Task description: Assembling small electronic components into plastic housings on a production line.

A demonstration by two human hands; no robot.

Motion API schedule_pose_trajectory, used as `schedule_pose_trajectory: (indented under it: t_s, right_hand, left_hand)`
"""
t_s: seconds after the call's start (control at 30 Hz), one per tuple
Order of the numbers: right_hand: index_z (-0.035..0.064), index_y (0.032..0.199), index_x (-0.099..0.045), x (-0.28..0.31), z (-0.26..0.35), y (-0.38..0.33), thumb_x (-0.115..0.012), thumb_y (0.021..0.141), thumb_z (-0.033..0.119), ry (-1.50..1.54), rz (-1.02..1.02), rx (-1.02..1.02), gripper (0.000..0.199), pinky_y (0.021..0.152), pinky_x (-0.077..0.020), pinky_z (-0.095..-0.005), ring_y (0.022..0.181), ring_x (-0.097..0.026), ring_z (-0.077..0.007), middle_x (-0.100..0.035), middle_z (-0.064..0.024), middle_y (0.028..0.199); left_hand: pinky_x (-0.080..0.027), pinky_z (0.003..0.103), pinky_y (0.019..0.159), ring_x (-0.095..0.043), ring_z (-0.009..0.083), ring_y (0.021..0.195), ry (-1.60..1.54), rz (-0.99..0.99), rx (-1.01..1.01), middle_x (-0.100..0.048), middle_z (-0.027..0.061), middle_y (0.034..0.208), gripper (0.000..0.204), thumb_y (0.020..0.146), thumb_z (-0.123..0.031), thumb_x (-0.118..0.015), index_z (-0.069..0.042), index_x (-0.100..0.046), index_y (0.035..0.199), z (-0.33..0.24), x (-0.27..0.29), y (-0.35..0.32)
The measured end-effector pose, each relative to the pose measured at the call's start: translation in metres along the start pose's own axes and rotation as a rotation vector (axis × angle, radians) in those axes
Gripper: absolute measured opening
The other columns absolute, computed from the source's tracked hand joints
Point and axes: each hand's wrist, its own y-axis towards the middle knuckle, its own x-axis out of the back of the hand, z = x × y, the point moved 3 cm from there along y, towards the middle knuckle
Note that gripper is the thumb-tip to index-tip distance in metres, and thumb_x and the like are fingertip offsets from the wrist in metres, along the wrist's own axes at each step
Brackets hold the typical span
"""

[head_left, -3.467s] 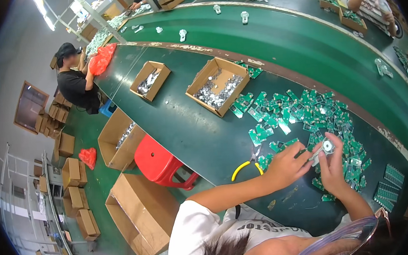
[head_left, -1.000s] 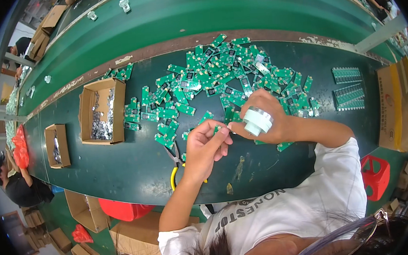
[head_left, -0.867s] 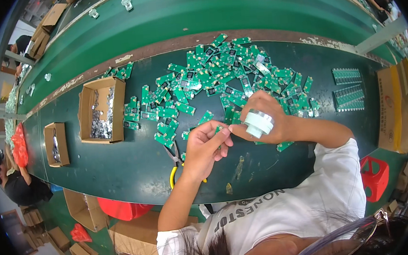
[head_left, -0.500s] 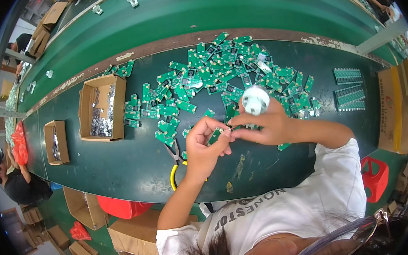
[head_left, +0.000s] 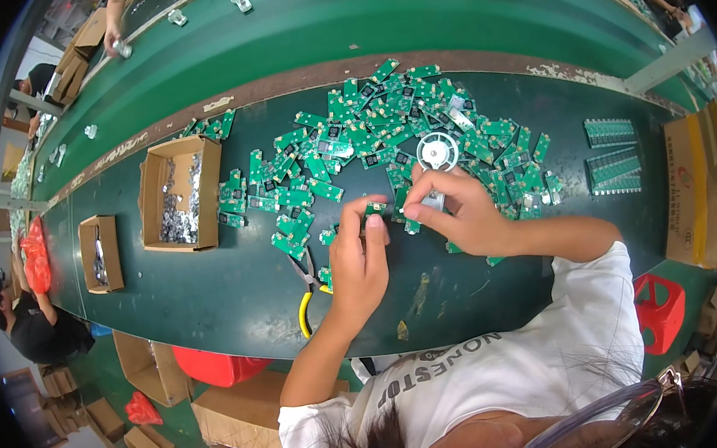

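A small green circuit board (head_left: 375,209) is pinched between the thumb and fingers of my left hand (head_left: 359,253). My right hand (head_left: 469,215) is closed around a white device with a round, spoked, wheel-like end (head_left: 437,152). Its narrower body is partly hidden by my fingers, and the wheel-like end points away from me. A small gap separates the two hands. Beyond them spreads a loose heap of green circuit boards (head_left: 360,131), some with dark square parts. Beside my left forearm lie pliers with yellow handles (head_left: 305,312), partly covered by that arm.
A cardboard box of small silvery parts (head_left: 215,193) stands at left, with a smaller box (head_left: 112,275) beyond it. Board panels (head_left: 614,172) lie at right near a tall carton (head_left: 697,197). Across the back runs a green conveyor belt (head_left: 343,23), where another person's hand (head_left: 112,41) reaches.
My hands have drawn apart. The white device has tilted so its spoked end shows, and the board sits in my left hand. Another person's hand has come in over the belt at upper left.
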Motion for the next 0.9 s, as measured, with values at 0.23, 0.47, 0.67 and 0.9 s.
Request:
schedule_pose_trajectory:
  t_s: [0.23,0.47,0.67,0.9]
  right_hand:
    - [0.0035,0.083,-0.061,-0.004,0.003,-0.001,-0.067,0.079,0.0,-0.069,0.019,0.077,0.008,0.071,-0.0385,-0.0298,0.081,-0.049,-0.0157,-0.051,-0.0053,0.087]
    - [0.0029,0.081,-0.06,-0.006,-0.001,-0.003,-0.067,0.079,0.0,-0.004,0.024,0.074,0.008,0.068,-0.0392,-0.0297,0.077,-0.05,-0.0155,-0.053,-0.0056,0.083]
    - [0.0024,0.08,-0.059,-0.007,0.006,-0.002,-0.066,0.08,-0.002,-0.087,0.048,0.109,0.009,0.068,-0.0392,-0.0294,0.078,-0.05,-0.0151,-0.054,-0.005,0.082]
    - [0.002,0.079,-0.058,-0.008,0.001,-0.003,-0.065,0.081,-0.002,-0.013,0.045,0.074,0.008,0.068,-0.0394,-0.0293,0.077,-0.051,-0.0154,-0.057,-0.0059,0.081]
  left_hand:
    - [-0.051,0.023,0.058,-0.066,0.0133,0.074,0.05,-0.084,-0.25,-0.066,0.011,0.086,0.007,0.085,0.001,-0.062,0.002,-0.06,0.091,-0.002,-0.005,-0.003]
    - [-0.053,0.023,0.056,-0.068,0.0131,0.071,0.147,-0.058,-0.197,-0.066,0.0078,0.076,0.012,0.078,0.002,-0.068,0.002,-0.059,0.087,-0.003,-0.004,-0.006]
    - [-0.052,0.025,0.054,-0.068,0.0157,0.063,0.225,-0.082,-0.243,-0.064,0.0083,0.068,0.015,0.077,-0.001,-0.069,0.0,-0.054,0.079,0.001,-0.008,-0.007]
    - [-0.048,0.028,0.048,-0.063,0.0197,0.055,0.469,-0.151,-0.455,-0.061,0.0095,0.064,0.015,0.075,-0.002,-0.071,-0.002,-0.056,0.08,0.004,-0.009,-0.011]
